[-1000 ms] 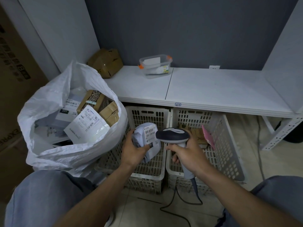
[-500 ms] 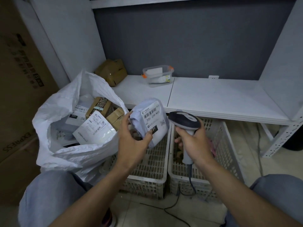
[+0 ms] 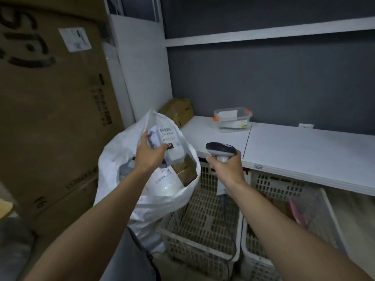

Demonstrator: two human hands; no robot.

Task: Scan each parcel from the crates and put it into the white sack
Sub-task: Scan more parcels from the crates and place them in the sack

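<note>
Parcel (image 3: 167,144) in left hand (image 3: 149,155) over white sack (image 3: 121,147), scanner (image 3: 220,151) right

White shelf (image 3: 304,151) bearing crumpled brown box (image 3: 178,112) and clear tub (image 3: 233,120), two crates (image 3: 194,254) on floor (image 3: 355,209) beneath

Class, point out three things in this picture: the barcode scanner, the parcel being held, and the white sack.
barcode scanner (image 3: 220,149): head view, on its dark head.
parcel (image 3: 167,133): head view, on its printed label.
white sack (image 3: 116,152): head view, on its left wall.
</note>
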